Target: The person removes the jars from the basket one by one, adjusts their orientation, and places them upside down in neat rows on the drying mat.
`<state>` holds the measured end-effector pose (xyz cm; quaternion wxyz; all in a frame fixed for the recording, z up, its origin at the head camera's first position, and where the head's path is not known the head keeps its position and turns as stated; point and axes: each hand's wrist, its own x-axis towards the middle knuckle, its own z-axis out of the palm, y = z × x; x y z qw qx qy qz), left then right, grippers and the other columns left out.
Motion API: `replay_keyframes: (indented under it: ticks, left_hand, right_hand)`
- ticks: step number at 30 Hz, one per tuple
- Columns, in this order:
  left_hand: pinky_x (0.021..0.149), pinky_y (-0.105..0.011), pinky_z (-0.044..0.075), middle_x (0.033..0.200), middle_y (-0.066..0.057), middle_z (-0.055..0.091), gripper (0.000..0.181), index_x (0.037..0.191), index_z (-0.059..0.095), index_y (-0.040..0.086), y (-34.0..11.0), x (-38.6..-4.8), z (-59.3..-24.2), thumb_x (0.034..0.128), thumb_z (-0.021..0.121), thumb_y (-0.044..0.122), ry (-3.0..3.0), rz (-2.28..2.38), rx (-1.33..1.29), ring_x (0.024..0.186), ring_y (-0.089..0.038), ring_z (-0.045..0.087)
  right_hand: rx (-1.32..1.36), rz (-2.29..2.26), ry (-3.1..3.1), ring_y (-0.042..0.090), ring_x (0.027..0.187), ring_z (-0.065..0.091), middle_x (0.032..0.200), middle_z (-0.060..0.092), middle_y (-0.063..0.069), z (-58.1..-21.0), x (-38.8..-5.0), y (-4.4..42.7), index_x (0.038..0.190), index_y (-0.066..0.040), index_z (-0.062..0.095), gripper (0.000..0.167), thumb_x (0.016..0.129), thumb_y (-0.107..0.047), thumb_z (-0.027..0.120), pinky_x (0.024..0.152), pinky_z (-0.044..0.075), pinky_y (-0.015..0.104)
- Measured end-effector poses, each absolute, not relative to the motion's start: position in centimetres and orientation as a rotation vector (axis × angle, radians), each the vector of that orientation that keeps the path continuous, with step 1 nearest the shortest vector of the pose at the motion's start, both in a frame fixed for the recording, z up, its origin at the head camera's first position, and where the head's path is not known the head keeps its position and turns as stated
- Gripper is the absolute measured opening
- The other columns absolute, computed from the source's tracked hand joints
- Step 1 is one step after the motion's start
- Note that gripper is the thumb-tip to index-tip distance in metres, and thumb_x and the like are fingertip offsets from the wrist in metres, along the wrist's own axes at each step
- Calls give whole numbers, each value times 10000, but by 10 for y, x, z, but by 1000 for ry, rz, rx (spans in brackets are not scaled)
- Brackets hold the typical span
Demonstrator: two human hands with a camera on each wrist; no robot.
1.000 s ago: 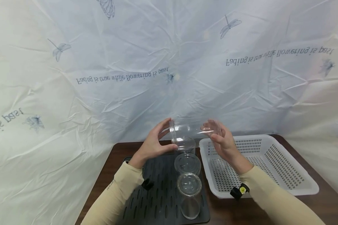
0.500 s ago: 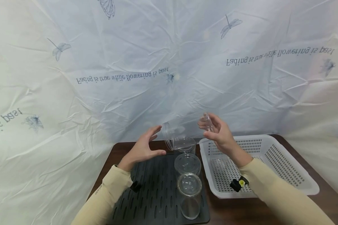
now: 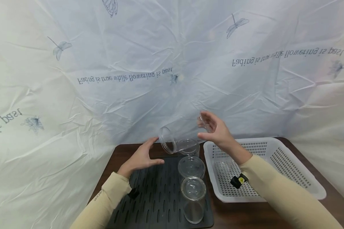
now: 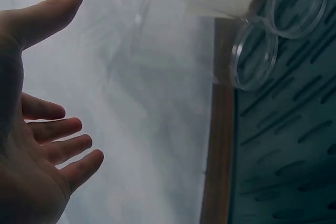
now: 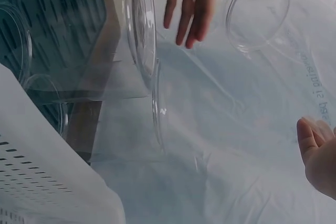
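Note:
A clear cylindrical jar [image 3: 183,132] is tilted in the air, its ringed rim facing left and down. At its far end my right hand [image 3: 218,132] grips the base between thumb and fingers. My left hand [image 3: 140,156] is beside the rim, thumb and fingers spread; its fingertips are close to the rim, and the left wrist view shows nothing in that hand [image 4: 47,150]. Below, clear jars stand in a row on the dark mat: a front jar [image 3: 193,200], a middle jar [image 3: 191,167] and a back jar [image 3: 189,147] partly behind the held one.
The dark slotted mat [image 3: 157,197] lies on the brown table [image 3: 232,216]. Right of it stands a white perforated basket [image 3: 289,171], with my right forearm over its near side. A printed white sheet [image 3: 149,101] hangs behind the table.
The held jar has moved left, and its rim has tipped down and turned toward the camera. My left hand has come off the rim and moved left and down; my right hand has shifted left.

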<state>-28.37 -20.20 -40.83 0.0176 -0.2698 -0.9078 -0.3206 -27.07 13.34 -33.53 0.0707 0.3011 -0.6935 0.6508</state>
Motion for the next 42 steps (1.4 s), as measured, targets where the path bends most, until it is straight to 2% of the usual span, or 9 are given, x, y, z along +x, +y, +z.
replay_keyframes:
  ticks: [3, 6, 8, 11, 16, 23, 32, 36, 42]
  left_hand:
    - [1083, -568, 368, 1603, -111, 242, 1019, 1566, 217, 164, -203, -285, -413, 785, 787, 484, -2843, -951, -841, 1426, -376, 328]
    - [1084, -592, 350, 1601, -118, 247, 1022, 1568, 214, 163, -204, -286, -419, 785, 781, 498, -2852, -926, -861, 1444, -372, 293]
    - [1084, -596, 347, 1600, -114, 250, 1024, 1567, 219, 172, -204, -287, -423, 782, 776, 519, -2859, -916, -873, 1446, -367, 291]
    - [1083, -588, 354, 1599, -102, 254, 1022, 1566, 223, 185, -205, -289, -431, 778, 779, 521, -2891, -881, -867, 1445, -355, 299]
    - [1067, -584, 374, 1592, -138, 255, 1035, 1558, 247, 138, -208, -291, -444, 766, 783, 532, -2970, -796, -833, 1429, -369, 323]
    - [1065, -583, 375, 1576, -193, 266, 1037, 1543, 265, 70, -215, -297, -459, 765, 790, 510, -3034, -737, -795, 1417, -388, 334]
    - [1057, -593, 378, 1574, -201, 263, 1060, 1538, 272, 58, -219, -299, -474, 744, 807, 514, -3070, -662, -794, 1420, -400, 319]
    - [1060, -577, 384, 1577, -186, 261, 1074, 1535, 277, 48, -220, -298, -481, 735, 811, 526, -3109, -578, -775, 1429, -385, 306]
    - [1049, -559, 404, 1580, -158, 263, 1111, 1540, 278, 73, -222, -300, -490, 703, 816, 567, -3153, -492, -732, 1432, -356, 308]
  right_hand:
    - [873, 1868, -2167, 311, 1365, 398, 1485, 364, 243, -333, -272, 132, 1516, -17, 284, 864, 813, -71, 783, 1105, 366, 255]
    - [854, 1798, -2226, 299, 1444, 298, 1539, 331, 173, -330, -273, 129, 1520, -46, 292, 874, 802, -73, 789, 1162, 298, 376]
    - [860, 1762, -2245, 296, 1440, 309, 1533, 345, 172, -329, -274, 127, 1515, -52, 304, 876, 792, -81, 799, 1165, 279, 448]
    - [863, 1698, -2277, 288, 1421, 344, 1516, 376, 164, -327, -276, 122, 1508, -62, 322, 883, 779, -113, 817, 1153, 290, 480]
    - [868, 1597, -2330, 287, 1385, 400, 1499, 410, 137, -327, -279, 116, 1504, -78, 341, 904, 756, -159, 841, 1128, 333, 488]
    - [904, 1467, -2349, 297, 1241, 523, 1429, 460, 133, -326, -282, 108, 1491, -98, 377, 908, 732, -220, 860, 1051, 416, 493]
    - [910, 1296, -2384, 277, 1198, 535, 1393, 495, 141, -326, -287, 98, 1473, -75, 414, 953, 673, -274, 892, 1023, 438, 488]
    - [932, 1264, -2388, 261, 1161, 557, 1334, 523, 134, -327, -288, 92, 1454, -92, 440, 940, 657, -271, 905, 1002, 464, 459]
    - [1008, 1199, -2405, 285, 1153, 580, 1312, 534, 168, -329, -289, 82, 1452, -52, 431, 960, 654, -282, 912, 985, 493, 417]
